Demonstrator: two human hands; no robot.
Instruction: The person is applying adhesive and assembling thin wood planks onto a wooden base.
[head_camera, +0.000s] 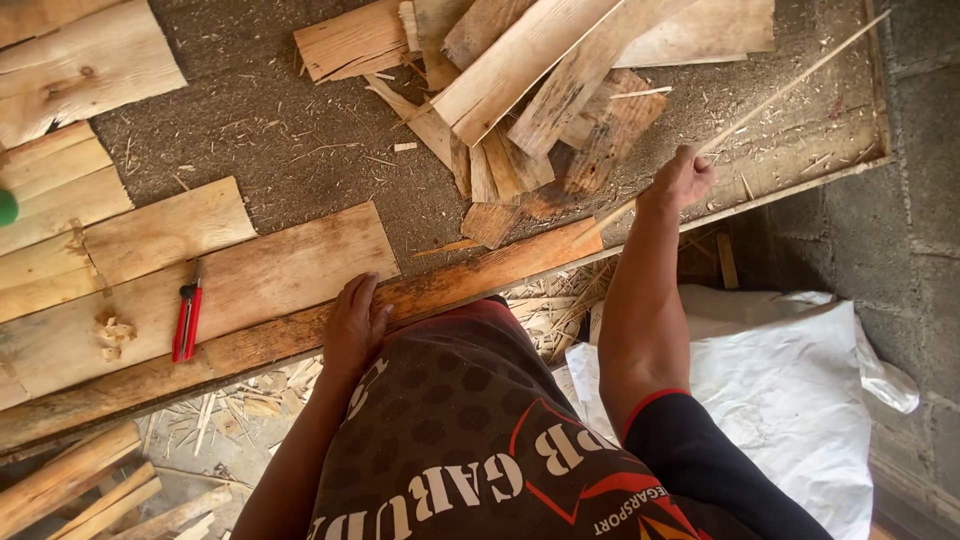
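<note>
Right hand (682, 180): I am seeing it clenching a thin wooden stick (790, 85).
Stick axis: it is running from near-left to far-right, tip pointing far-right over the workbench (300, 150).
Left hand (352, 325): it is lying flat, fingers released, on the bench's near edge plank (440, 290).
Red pliers (187, 320): they are lying left of it.
</note>
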